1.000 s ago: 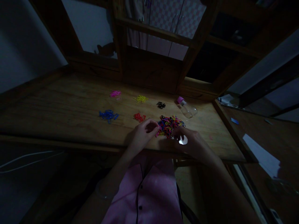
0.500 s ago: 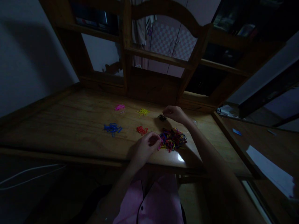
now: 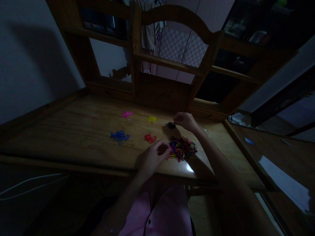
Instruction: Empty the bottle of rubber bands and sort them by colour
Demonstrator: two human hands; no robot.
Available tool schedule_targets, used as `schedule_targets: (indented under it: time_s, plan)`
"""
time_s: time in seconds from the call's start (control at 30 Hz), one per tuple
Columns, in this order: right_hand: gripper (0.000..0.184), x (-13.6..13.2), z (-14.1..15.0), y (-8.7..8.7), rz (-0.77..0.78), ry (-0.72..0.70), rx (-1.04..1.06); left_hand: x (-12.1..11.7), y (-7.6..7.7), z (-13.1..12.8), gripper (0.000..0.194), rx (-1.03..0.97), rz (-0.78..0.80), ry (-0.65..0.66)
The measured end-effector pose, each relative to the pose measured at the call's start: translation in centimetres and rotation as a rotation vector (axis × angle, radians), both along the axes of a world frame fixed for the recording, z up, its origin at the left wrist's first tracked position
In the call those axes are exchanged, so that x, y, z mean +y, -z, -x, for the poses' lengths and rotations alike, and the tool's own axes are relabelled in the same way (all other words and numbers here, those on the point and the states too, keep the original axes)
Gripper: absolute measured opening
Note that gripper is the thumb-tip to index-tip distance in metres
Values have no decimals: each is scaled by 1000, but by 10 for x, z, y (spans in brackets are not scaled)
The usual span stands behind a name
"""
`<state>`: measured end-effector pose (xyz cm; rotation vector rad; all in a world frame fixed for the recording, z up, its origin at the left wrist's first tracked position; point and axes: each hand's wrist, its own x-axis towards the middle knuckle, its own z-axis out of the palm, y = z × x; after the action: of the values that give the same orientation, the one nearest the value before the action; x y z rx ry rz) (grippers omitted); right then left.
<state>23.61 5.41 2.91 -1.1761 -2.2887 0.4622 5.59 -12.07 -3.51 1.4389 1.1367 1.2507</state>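
Note:
A heap of mixed coloured rubber bands (image 3: 183, 149) lies on the wooden desk. At its left edge my left hand (image 3: 155, 156) is closed in a pinch, with a pink rubber band (image 3: 168, 154) at the fingertips. Farther back, my right hand (image 3: 185, 120) pinches beside a small pile of black rubber bands (image 3: 170, 125); what its fingers hold is too small and dark to make out. Sorted by colour to the left are piles of red bands (image 3: 150, 138), yellow bands (image 3: 151, 119), blue bands (image 3: 119, 135) and pink bands (image 3: 127, 114).
Wooden shelving (image 3: 162, 90) rises along the back of the desk (image 3: 81, 131). A small clear round object (image 3: 205, 130) sits behind my right forearm. On the lower surface at right lie white paper (image 3: 283, 182) and a blue card (image 3: 249, 141).
The view has shifted slightly, moving the scene a little down. My right hand has drawn slightly right from the black pile. My left hand stays at the mixed heap's edge.

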Motion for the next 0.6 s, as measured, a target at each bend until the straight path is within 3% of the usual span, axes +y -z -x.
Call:
schedule_targets:
  time_s: [0.17, 0.3, 0.47, 0.6]
  plan:
    - [13, -12, -2, -11, -12, -55, -43, 0, 0, 0, 12, 2, -1, 0]
    - [15, -37, -2, -21, 150, -224, -240, -1, -1, -1, 9, -3, -32, -6]
    - [16, -59, 8, -20, 180, -171, -361, -2, -2, 0, 11, 5, -19, -7]
    - [16, -56, 10, -16, 267, -160, -282, -3, -3, 0, 11, 3, -19, 13]
